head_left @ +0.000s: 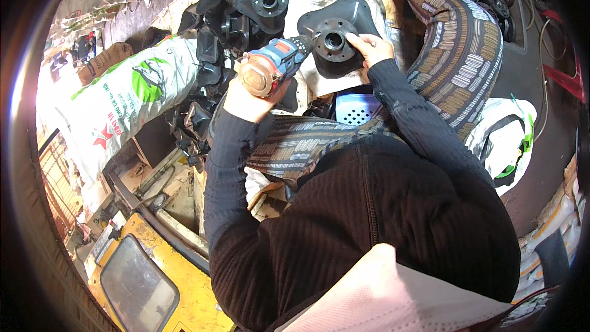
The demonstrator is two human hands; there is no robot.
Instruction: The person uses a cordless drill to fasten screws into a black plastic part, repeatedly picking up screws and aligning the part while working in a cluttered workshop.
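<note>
Fingers-wise, gripping the drill (268, 67) in the left hand (246, 103), slanting it lengthwise away and rightward, aiming the chuck (300, 44) at the black part (335, 55). Got the right hand (375, 51) at the right edge of its hub (334, 26), thumb and finger close together, can't tell if pinching anything. Got that part on a white sheet (295, 12), hole up.

Harsh white glare at left, black curved fisheye rim, fairly sharp centre
</note>
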